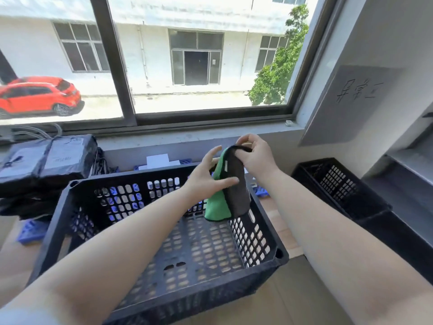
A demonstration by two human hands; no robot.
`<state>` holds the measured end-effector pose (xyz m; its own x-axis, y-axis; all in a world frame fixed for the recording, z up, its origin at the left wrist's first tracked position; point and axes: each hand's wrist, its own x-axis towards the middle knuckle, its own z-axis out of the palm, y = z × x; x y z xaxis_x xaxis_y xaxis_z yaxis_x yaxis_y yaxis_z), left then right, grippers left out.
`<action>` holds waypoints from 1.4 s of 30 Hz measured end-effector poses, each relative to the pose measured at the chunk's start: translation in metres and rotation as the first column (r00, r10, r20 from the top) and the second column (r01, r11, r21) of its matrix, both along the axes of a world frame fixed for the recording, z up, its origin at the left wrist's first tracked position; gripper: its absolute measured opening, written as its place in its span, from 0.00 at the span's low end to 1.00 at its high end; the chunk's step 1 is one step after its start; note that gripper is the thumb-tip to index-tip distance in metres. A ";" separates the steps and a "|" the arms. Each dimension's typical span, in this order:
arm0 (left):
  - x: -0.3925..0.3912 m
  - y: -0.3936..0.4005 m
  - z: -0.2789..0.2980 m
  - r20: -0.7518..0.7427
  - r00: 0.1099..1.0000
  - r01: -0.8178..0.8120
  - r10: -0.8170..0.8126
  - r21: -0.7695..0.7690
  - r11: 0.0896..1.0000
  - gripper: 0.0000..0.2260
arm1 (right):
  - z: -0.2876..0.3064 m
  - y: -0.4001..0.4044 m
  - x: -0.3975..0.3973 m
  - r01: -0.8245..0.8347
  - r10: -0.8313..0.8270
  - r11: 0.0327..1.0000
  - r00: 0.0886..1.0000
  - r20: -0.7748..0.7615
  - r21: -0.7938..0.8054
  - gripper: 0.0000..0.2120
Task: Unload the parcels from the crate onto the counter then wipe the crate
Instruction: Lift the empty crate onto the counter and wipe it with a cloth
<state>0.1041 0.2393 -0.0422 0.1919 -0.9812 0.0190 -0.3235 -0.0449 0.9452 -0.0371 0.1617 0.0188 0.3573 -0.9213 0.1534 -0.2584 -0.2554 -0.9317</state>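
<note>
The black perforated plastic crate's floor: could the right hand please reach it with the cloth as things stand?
Probably yes: the black perforated plastic crate looks empty, and the right hand holds the green-and-grey cloth just above its open top.

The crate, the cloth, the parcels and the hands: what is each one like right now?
crate: empty, upright.
cloth: folded, held up over the crate.
parcels: stacked outside the crate, on the left.
right hand: pinches the cloth's top edge.
left hand: fingers straight, touching the cloth's side.
second crate: on the right, contents not visible.
</note>
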 end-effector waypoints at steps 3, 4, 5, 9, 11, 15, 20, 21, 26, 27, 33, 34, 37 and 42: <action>-0.006 0.006 -0.001 -0.098 0.984 -0.152 0.152 0.011 0.988 0.27 | -0.008 0.007 -0.003 -0.071 0.071 0.997 0.997 0.018 -0.012 0.10; -0.005 0.007 0.000 -0.130 0.974 -0.184 0.186 0.031 0.983 0.24 | -0.010 0.008 -0.006 -0.087 0.087 0.996 0.996 0.027 -0.020 0.11; -0.004 0.010 0.001 -0.136 0.970 -0.195 0.199 0.042 0.980 0.22 | -0.011 0.010 -0.009 -0.096 0.097 0.995 0.994 0.040 -0.028 0.11; 0.002 0.026 0.008 -0.061 0.981 -0.181 0.185 0.065 0.981 0.16 | -0.015 0.010 -0.029 -0.093 0.095 0.995 0.993 0.072 -0.022 0.09; 0.009 0.034 0.008 -0.076 0.989 -0.115 0.124 0.117 0.986 0.16 | -0.019 0.012 -0.040 -0.107 0.107 0.994 0.994 0.001 -0.034 0.08; 0.019 0.045 0.007 0.043 0.998 0.041 -0.049 0.174 0.984 0.17 | -0.035 0.020 -0.064 -0.196 0.196 0.980 0.964 -0.178 0.018 0.07; 0.019 0.047 -0.005 0.191 0.967 0.111 -0.172 0.292 0.950 0.15 | -0.066 0.032 -0.080 -0.239 0.181 0.967 0.893 -0.411 -0.094 0.02; 0.021 0.045 -0.010 0.222 0.959 0.099 -0.174 0.313 0.945 0.15 | -0.077 0.030 -0.079 -0.222 0.147 0.966 0.890 -0.431 -0.131 0.03; 0.043 0.028 -0.023 0.406 0.902 -0.012 -0.145 0.359 0.933 0.17 | -0.114 0.019 -0.078 -0.044 -0.106 0.985 0.609 -0.786 -0.167 0.20; 0.047 0.023 -0.024 0.453 0.882 -0.031 -0.133 0.337 0.941 0.18 | -0.118 0.018 -0.077 -0.012 -0.119 0.988 0.583 -0.804 -0.155 0.23; 0.032 0.033 -0.041 0.538 0.652 0.299 -0.534 0.464 0.834 0.18 | -0.124 0.021 -0.064 0.015 -0.119 0.991 0.566 -0.816 -0.134 0.24; 0.026 0.040 -0.052 0.477 0.519 0.404 -0.709 0.594 0.696 0.21 | -0.123 0.022 -0.063 -0.033 -0.119 0.986 0.536 -0.836 -0.161 0.24; 0.022 0.047 -0.097 0.228 0.239 0.491 -0.944 0.810 0.320 0.28 | -0.122 0.025 -0.062 -0.149 -0.129 0.963 0.474 -0.871 -0.224 0.25; 0.042 0.025 -0.178 0.408 0.131 0.360 -0.903 0.829 0.427 0.29 | -0.127 0.024 -0.063 -0.100 -0.169 0.967 0.444 -0.880 -0.236 0.24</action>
<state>0.1462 0.2648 -0.2199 -0.3459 -0.5916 -0.7282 -0.9315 0.3096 0.1909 -0.1004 0.1861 -0.1082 0.3874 -0.9213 -0.0336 -0.9188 -0.3828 -0.0963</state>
